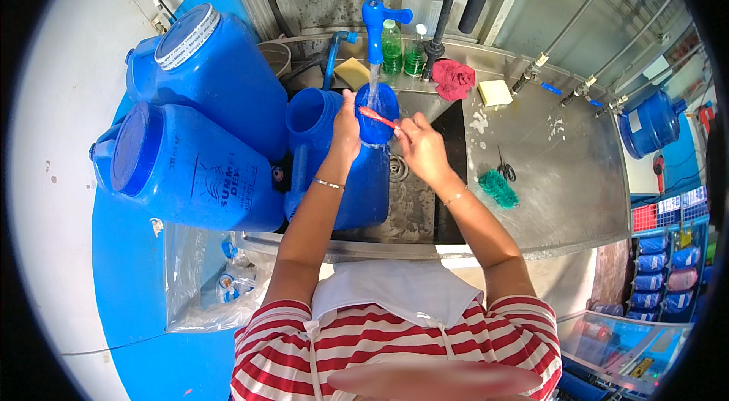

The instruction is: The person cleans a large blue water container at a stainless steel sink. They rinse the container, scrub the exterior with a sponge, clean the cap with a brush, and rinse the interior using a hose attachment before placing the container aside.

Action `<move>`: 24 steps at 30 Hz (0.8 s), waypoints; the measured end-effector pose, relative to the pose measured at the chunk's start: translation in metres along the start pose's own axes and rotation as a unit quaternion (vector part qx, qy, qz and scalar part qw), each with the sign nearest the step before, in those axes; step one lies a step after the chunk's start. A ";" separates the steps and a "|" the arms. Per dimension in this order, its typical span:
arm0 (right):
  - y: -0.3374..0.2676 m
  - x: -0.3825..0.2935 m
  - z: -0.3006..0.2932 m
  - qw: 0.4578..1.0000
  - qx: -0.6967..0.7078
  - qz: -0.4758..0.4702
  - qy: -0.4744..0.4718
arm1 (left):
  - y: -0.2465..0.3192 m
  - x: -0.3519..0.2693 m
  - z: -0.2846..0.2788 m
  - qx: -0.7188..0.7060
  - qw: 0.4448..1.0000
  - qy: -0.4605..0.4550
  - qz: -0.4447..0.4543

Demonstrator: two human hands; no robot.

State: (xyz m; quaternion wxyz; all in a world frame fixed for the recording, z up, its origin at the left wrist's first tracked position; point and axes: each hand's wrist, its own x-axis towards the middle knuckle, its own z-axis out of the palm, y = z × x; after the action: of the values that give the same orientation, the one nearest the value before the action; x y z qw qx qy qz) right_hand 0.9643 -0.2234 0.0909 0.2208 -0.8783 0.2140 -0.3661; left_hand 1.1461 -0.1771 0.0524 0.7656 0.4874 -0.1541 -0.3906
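Note:
My left hand point(346, 126) grips the side of a round blue plastic lid point(385, 126), its hollow side up under the tap. Water runs into the lid from a blue plastic faucet point(374, 36). In my right hand point(421, 142) is a red toothbrush point(378, 116), its head over the inside of the lid. Below my hands a blue plastic jug point(361, 190) stands in the stainless steel sink point(413, 219), its wide mouth uncovered at the left of my left hand.
Two large blue containers point(199, 173) with lids crowd the left side. Behind the sink stand green liquid bottles point(391, 50), a red cloth point(453, 80) and a yellow sponge point(495, 93). On the right counter point(564, 173) lie black-handled scissors point(506, 171) and a green scouring pad point(499, 189).

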 end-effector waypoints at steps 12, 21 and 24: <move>0.009 0.052 -0.040 0.982 -0.115 -0.146 -0.044 | 0.017 -0.012 0.002 0.135 0.988 -0.062 0.035; 0.026 0.058 -0.034 0.994 -0.023 -0.083 -0.070 | 0.024 -0.024 -0.003 0.068 0.991 -0.019 0.112; 0.045 0.041 -0.021 0.996 0.065 0.061 0.003 | 0.030 -0.027 -0.005 -0.070 0.992 -0.018 0.100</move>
State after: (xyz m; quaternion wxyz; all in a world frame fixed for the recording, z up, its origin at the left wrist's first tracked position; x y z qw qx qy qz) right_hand 0.9652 -0.2871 0.1023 0.2985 -0.8463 0.2441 -0.3676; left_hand 1.1452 -0.1472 0.0799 0.8301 0.4076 -0.1878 -0.3309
